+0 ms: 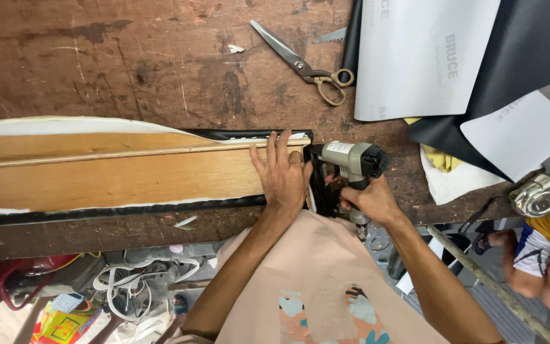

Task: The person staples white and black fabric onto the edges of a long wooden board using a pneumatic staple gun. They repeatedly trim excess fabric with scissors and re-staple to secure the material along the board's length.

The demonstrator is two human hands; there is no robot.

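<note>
A long wooden frame piece lies across the worn brown workbench, edged with black covering and white padding. My left hand lies flat on the right end of the wood, fingers spread toward the far edge. My right hand grips the handle of a grey pneumatic staple gun. The gun's black nose is pressed against the end of the frame, right beside my left hand.
Metal scissors lie at the back of the bench. Sheets of black material with white backing are piled at the back right, over yellow foam. Another metal tool sits at the right edge. A person crouches below right.
</note>
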